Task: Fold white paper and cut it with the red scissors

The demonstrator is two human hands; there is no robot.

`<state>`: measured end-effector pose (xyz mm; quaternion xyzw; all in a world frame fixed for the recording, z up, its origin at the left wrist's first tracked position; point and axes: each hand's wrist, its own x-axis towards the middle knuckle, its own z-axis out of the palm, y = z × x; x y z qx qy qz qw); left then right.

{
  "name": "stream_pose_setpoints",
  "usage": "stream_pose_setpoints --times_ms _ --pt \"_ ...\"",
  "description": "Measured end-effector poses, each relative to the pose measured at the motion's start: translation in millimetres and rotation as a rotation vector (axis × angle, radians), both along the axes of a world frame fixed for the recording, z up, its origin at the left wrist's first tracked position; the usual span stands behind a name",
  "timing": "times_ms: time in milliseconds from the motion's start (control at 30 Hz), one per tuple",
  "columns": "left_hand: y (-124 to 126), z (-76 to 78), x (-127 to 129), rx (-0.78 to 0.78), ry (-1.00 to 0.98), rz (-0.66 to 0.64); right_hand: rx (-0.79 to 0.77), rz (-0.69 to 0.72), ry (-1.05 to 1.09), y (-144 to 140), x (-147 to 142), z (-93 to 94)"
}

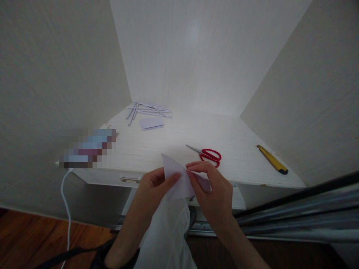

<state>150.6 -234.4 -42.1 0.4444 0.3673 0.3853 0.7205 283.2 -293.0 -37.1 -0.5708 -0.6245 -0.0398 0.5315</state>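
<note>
A sheet of white paper (176, 188) is held between my two hands, in front of the desk's front edge and above my lap. My left hand (157, 185) grips its left part, thumb on top and fingers behind. With thumb and fingertips, my right hand (210, 181) pinches the right part, where the paper is bent. Just beyond my right hand lies a pair of scissors (209, 154) with red handles, the blades pointing left. Part of the paper is hidden behind my right fingers.
Thin white paper sticks (151, 109) lie piled at the desk's back left, with a folded paper (152, 123) before them. A yellow utility knife (272, 159) is at the right. A blurred-out object (88, 149) with a white cable (66, 201) sits left. Panels enclose the white desk (232, 138).
</note>
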Motion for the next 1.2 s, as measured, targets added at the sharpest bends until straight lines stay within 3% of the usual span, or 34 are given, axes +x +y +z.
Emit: stream_pose_setpoints --times_ms 200,367,467,600,800,900,1067,1200 --pt "-3.2 4.1 -2.7 0.018 -0.019 -0.008 0.123 0.093 -0.405 -4.0 10.5 -3.3" --pt "-9.1 9.1 -6.7 -0.071 -0.03 0.039 0.094 0.143 -0.579 -6.5 21.8 -3.7" --pt "-9.7 11.6 -7.7 -0.1 -0.067 0.108 0.071 0.143 -0.662 -8.1 25.8 -3.2" --pt "-7.5 11.6 -7.4 -0.142 -0.192 0.076 0.047 0.123 -0.726 -7.7 27.5 -2.9" --pt "-7.0 5.4 -3.2 -0.076 -0.102 0.0 -0.015 0.122 -0.745 -5.5 28.0 -3.1" --pt "-6.9 4.1 -0.7 -0.063 -0.115 0.067 -0.069 0.129 -0.587 -11.7 24.9 -1.9" --pt "-9.1 10.4 2.1 -0.047 -0.119 0.138 -0.141 0.0 0.166 -25.4 10.2 -8.1" --pt "-12.1 16.8 3.8 -0.035 -0.102 0.169 -0.349 0.094 0.538 -24.5 -0.6 -24.3"
